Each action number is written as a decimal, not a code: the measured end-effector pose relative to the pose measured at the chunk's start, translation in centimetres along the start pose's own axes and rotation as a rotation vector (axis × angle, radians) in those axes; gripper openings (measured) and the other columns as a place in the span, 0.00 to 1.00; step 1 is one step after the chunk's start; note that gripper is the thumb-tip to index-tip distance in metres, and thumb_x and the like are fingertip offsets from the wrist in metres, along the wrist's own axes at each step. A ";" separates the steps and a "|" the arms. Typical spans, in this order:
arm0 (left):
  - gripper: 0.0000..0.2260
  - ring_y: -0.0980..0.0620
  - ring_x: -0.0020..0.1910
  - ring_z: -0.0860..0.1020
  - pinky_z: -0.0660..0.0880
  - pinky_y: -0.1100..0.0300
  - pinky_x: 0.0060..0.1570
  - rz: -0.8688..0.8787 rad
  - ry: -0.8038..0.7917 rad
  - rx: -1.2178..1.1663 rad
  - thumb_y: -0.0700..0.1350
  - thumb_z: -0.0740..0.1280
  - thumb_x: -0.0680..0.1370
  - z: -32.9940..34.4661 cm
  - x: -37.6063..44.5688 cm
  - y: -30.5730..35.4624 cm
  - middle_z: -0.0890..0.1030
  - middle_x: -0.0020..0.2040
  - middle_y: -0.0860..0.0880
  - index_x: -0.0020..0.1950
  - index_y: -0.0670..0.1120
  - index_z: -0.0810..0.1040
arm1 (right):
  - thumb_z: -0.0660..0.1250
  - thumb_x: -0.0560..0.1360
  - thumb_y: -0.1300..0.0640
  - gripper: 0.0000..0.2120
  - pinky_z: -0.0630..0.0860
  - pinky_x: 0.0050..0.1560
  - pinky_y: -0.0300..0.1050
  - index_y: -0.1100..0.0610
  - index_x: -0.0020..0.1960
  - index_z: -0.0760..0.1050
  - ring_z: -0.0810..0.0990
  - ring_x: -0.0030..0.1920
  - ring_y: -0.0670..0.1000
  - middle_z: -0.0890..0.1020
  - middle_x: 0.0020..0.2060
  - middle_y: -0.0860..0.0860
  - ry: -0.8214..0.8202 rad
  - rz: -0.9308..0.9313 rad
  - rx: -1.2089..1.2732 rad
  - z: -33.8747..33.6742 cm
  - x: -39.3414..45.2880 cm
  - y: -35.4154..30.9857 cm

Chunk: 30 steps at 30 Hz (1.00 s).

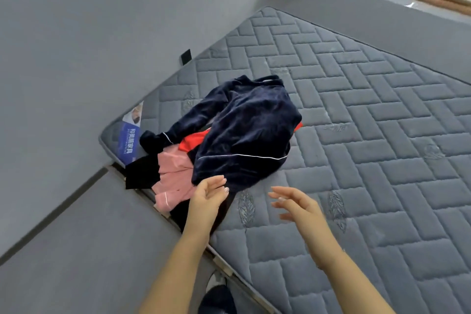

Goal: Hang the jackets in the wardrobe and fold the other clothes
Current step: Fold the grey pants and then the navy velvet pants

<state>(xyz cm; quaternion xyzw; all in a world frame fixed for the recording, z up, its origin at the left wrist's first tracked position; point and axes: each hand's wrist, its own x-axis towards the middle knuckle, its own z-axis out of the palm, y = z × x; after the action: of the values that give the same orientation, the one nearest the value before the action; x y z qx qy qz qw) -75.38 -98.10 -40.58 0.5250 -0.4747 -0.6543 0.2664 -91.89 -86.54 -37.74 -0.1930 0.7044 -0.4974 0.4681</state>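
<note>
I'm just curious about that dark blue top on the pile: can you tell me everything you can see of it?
The navy top looks like soft velvet with thin white piping at hem and cuff. It lies crumpled on the pile, one sleeve stretched toward the mattress corner, covering red and pink clothes. The left hand reaches open by its hem; touch unclear.

Blue label at the mattress corner nearest the clothes, white Chinese characters with a smaller line beside them, too small and blurred to read
</note>
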 end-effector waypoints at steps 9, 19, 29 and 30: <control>0.31 0.45 0.69 0.69 0.66 0.51 0.70 -0.013 0.225 0.426 0.44 0.74 0.73 -1.7 22.8 -8.5 0.70 0.69 0.44 0.73 0.44 0.66 | 0.61 0.80 0.61 0.12 0.80 0.51 0.42 0.51 0.56 0.81 0.83 0.51 0.44 0.85 0.51 0.45 0.101 0.154 0.116 5.4 14.9 8.8; 0.23 0.50 0.67 0.73 0.67 0.55 0.69 0.150 -0.053 0.654 0.37 0.68 0.77 1.9 24.6 -13.5 0.76 0.67 0.46 0.72 0.43 0.71 | 0.64 0.78 0.63 0.11 0.79 0.51 0.42 0.51 0.55 0.81 0.82 0.53 0.43 0.85 0.50 0.45 0.199 0.232 0.167 3.6 15.3 18.5; 0.16 0.56 0.62 0.77 0.73 0.59 0.64 -0.040 -0.685 0.401 0.38 0.65 0.80 13.8 9.7 -13.4 0.81 0.61 0.53 0.67 0.49 0.76 | 0.60 0.77 0.39 0.25 0.74 0.61 0.56 0.55 0.66 0.73 0.79 0.60 0.56 0.78 0.62 0.55 0.186 0.543 0.803 -6.4 11.6 20.3; 0.15 0.54 0.61 0.78 0.74 0.59 0.61 -0.087 -0.712 0.342 0.38 0.64 0.80 15.1 8.1 -14.0 0.82 0.60 0.52 0.65 0.51 0.78 | 0.60 0.77 0.39 0.26 0.74 0.62 0.56 0.56 0.67 0.73 0.79 0.61 0.58 0.79 0.63 0.58 0.099 0.552 0.872 -7.6 11.0 20.3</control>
<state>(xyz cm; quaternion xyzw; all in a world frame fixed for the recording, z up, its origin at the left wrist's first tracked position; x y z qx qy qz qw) -90.01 -94.13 -56.73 0.3219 -0.6168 -0.7175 -0.0342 -99.81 -81.98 -60.30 0.2367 0.4777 -0.6111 0.5851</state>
